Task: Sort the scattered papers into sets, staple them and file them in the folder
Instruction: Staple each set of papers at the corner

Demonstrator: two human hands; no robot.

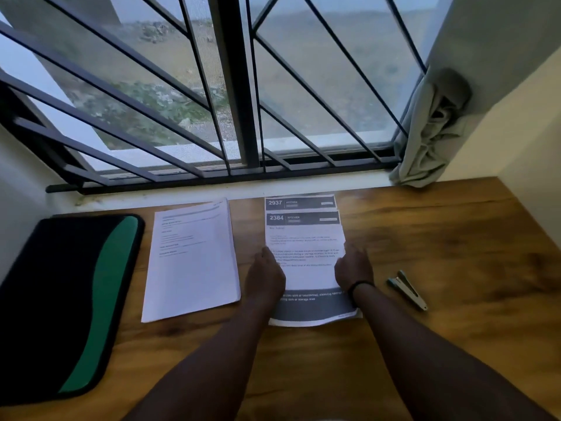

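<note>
1. The dark-banded papers [305, 238] are lying in the middle of the desk [455, 238], toward its far edge, with one sheet headed 2937 peeking out beyond the one headed 2384, so the set is sitting staggered rather than squared.
2. The left hand [264, 276] is pressing on the left edge of these sheets and the right hand [353, 265] is bearing on the right edge; the fingers of both are lying fairly flat on the paper, not curled round anything, though the fingertips are too blurred to be sure.
3. What is risking trouble: the near edge of the top sheet is curling up slightly, so a sideways squeeze could be buckling or creasing it instead of aligning it.
4. If the stagger is left as it is, a staple could be catching only some sheets, or fixing the set crooked.
5. The white stack [191, 259] is lying just left of the left hand, apart from the banded set; a careless sweep could be mixing the two.
6. The stapler [408, 289] is resting on the desk to the right of the right hand, untouched.
7. The folder [65, 302], black with a green curve, is lying closed at the desk's left edge; what it is holding, if anything, cannot be told, and no paper is showing from it.
</note>
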